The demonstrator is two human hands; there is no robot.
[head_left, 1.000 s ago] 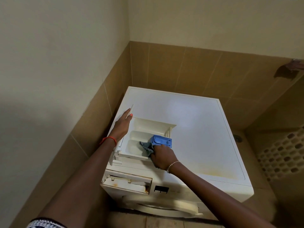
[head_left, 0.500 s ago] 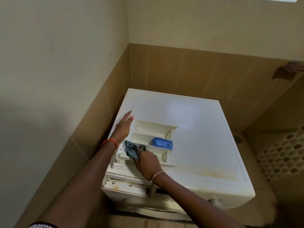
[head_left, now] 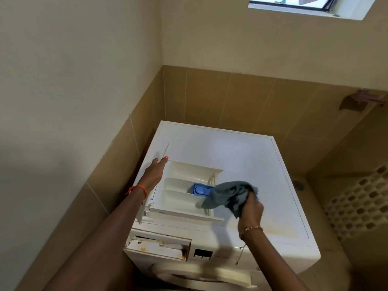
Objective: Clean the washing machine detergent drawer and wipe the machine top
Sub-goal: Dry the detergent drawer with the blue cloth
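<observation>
The white detergent drawer (head_left: 180, 185) lies on the washing machine top (head_left: 247, 156), near its left front corner, with a blue insert (head_left: 199, 190) in its right compartment. My left hand (head_left: 155, 171) rests on the drawer's far left edge, fingers straight. My right hand (head_left: 251, 208) grips a grey-blue cloth (head_left: 226, 195), lifted just right of the drawer and partly covering the blue insert. The empty drawer slot (head_left: 159, 246) shows on the machine's front, with rust-coloured stains.
The machine stands in a corner; a tiled wall runs close along its left side and behind it. Yellowish stains mark the top's front right (head_left: 279, 229). A patterned floor and a drain (head_left: 298, 184) lie to the right. A window (head_left: 304, 5) sits high up.
My right hand has lifted the cloth out of the drawer's left compartment and carried it to the right, above the drawer's right edge. My left hand has stayed put. The camera tilted upward.
</observation>
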